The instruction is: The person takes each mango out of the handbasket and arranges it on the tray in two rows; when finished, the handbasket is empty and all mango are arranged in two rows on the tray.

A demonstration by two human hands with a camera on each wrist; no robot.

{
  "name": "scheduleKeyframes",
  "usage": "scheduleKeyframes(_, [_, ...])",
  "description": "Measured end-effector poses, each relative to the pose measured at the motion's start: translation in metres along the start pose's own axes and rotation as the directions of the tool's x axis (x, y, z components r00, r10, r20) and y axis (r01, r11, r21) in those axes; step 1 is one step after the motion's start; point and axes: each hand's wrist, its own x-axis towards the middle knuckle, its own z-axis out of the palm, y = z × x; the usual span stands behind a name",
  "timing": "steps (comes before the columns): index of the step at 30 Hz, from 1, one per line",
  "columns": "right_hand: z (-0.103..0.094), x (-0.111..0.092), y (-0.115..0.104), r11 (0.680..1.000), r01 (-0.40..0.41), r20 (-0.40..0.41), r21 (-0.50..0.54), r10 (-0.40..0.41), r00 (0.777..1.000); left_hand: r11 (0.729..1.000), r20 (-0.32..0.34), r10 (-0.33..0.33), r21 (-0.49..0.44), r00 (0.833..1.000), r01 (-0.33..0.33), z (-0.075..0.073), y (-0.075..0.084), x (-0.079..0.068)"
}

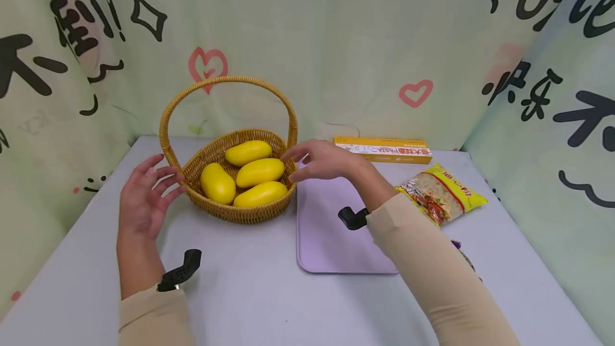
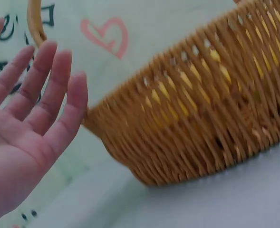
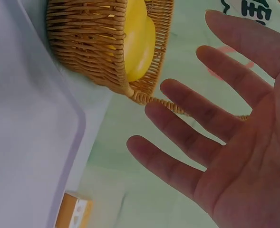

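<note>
A round wicker basket (image 1: 245, 217) with a tall arched handle stands on the table, and several yellow mangoes (image 1: 260, 173) lie inside it. On its left side is my left hand (image 1: 144, 202), fingers spread and slightly bent, fingertips right by the rim near the handle's foot. The left wrist view has the palm of that hand (image 2: 25, 123) facing up beside the woven wall (image 2: 192, 123). My right hand (image 1: 322, 160) reaches over the basket's right rim by the other handle foot. In the right wrist view, the right hand's fingers (image 3: 197, 114) are spread and grip nothing.
A pale purple tray (image 1: 336, 252) lies right of the basket, partly under my right forearm. Behind it is an orange and white pasta box (image 1: 384, 150). A yellow-labelled noodle packet (image 1: 442, 194) lies further right. My right sleeve mostly hides a small dark item (image 1: 456, 244).
</note>
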Motion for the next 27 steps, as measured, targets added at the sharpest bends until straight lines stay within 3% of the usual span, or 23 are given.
scheduleKeyframes(3, [0.002,0.004,-0.005,1.0,-0.01,0.017,-0.003,0.01,1.0,0.997,0.007,-0.075,-0.005,0.997,0.075,-0.015,-0.006,0.0])
scheduleKeyframes(10, [0.002,0.013,-0.016,0.997,-0.031,0.057,-0.067,0.035,0.998,0.988,-0.028,-0.147,0.042,0.989,0.149,-0.033,-0.019,0.002])
scheduleKeyframes(14, [0.002,0.022,-0.023,0.992,-0.053,0.086,-0.114,0.063,0.994,0.968,-0.09,-0.212,0.117,0.973,0.222,-0.033,-0.022,0.004])
scheduleKeyframes(18, [0.004,0.03,-0.031,0.986,-0.09,0.124,-0.141,0.107,0.986,0.93,-0.132,-0.272,0.217,0.953,0.295,-0.03,-0.024,0.006])
scheduleKeyframes(25, [0.01,0.042,-0.048,0.955,-0.114,0.164,-0.273,0.163,0.973,0.891,-0.146,-0.308,0.302,0.94,0.339,-0.027,-0.024,0.008])
scheduleKeyframes(27, [0.013,0.046,-0.055,0.947,-0.127,0.172,-0.296,0.184,0.968,0.865,-0.158,-0.307,0.364,0.938,0.345,-0.026,-0.025,0.008])
